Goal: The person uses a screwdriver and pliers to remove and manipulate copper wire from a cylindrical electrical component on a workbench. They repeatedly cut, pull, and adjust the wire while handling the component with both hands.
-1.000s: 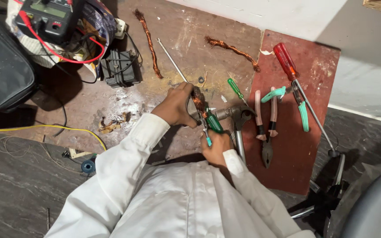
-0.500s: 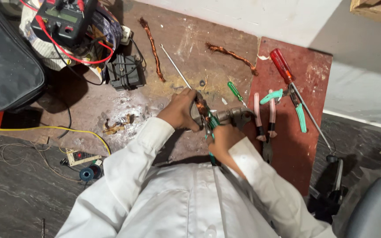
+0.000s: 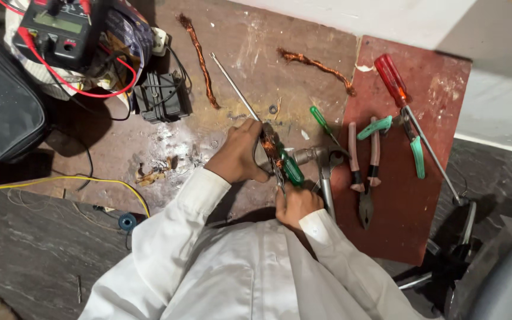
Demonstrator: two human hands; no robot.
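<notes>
Left hand point(image 3: 237, 155) still clamps the copper coil point(image 3: 268, 145); right hand point(image 3: 294, 203), just below, keeps gripping the green-handled tool point(image 3: 291, 169).

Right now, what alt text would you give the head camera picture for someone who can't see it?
Seen from above, a person in a white shirt holds a copper-wound part with the left hand while the right hand works on it with a green-handled tool. Pliers, a red-handled screwdriver and a multimeter lie around.
</notes>
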